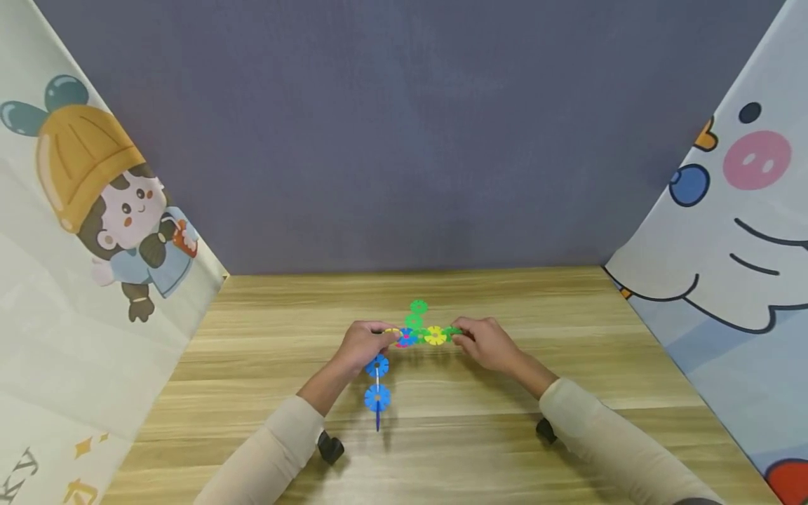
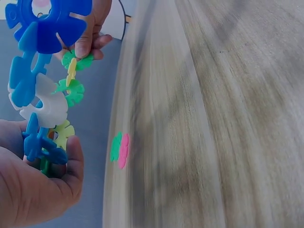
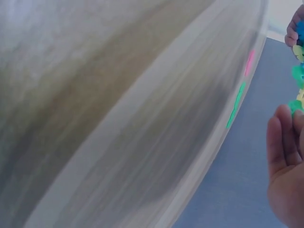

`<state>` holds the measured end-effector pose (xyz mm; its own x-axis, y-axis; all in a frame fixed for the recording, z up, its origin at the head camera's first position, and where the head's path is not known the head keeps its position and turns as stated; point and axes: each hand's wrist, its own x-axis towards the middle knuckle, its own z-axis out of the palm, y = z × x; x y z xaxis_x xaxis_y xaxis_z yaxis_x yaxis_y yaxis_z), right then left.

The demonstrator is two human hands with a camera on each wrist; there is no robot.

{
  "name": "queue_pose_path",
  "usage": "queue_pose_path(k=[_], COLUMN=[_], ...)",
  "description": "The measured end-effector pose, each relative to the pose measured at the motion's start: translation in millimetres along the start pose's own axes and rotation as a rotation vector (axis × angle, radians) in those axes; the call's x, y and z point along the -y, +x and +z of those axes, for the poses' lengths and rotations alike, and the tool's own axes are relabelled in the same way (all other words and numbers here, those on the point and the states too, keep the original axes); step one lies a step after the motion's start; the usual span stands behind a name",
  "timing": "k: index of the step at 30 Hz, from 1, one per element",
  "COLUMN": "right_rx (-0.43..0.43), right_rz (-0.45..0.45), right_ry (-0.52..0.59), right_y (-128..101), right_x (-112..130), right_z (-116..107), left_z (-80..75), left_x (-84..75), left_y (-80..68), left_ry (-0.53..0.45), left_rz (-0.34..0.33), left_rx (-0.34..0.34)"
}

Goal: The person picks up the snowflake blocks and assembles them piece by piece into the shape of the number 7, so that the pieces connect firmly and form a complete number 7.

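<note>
A chain of slotted plastic snowflake discs hangs between the two hands above the table. My left hand [image 1: 365,345] grips it near a yellow disc and a blue disc [image 2: 34,142]. Below that hand dangle more links: a white disc [image 2: 50,107], light blue discs [image 1: 377,398] and a dark blue disc [image 2: 57,21] at the end. My right hand [image 1: 489,344] pinches a green disc [image 2: 78,61] at the chain's other end. Between the hands run a yellow disc [image 1: 435,335] and another green disc [image 2: 73,92].
Loose green discs [image 1: 419,306] and a pink disc [image 2: 124,151] lie on the wooden table [image 1: 505,435] behind the chain. A grey panel [image 1: 404,140] rises at the table's back edge. Printed cartoon panels [image 1: 57,280] stand at both sides.
</note>
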<state>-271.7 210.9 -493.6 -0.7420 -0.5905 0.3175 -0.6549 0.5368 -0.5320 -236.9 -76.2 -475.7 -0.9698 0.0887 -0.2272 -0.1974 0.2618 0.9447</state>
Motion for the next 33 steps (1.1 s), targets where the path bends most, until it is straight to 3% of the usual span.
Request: queue_pose_path(k=[14, 23, 27, 33], right_rx=[-0.095, -0.015, -0.028, -0.040], right_rz=[-0.042, -0.019, -0.003, -0.006], right_ry=[-0.100, -0.054, -0.030, -0.001], right_y=[4.6, 10.1, 9.0, 9.3], right_x=[4.6, 10.4, 8.4, 7.4], right_z=[9.8, 13.7, 14.4, 15.6], left_z=[1.0, -16.1, -20.5, -20.4], left_x=[5.6, 9.1, 4.2, -7.9], left_y=[4.5, 2.7, 2.1, 0.3], left_ry=[-0.014, -0.006, 0.081, 0.322], left_rz=[-0.031, -0.027, 0.001, 0.124], left_rx=[-0.027, 0.054, 0.056, -0.068])
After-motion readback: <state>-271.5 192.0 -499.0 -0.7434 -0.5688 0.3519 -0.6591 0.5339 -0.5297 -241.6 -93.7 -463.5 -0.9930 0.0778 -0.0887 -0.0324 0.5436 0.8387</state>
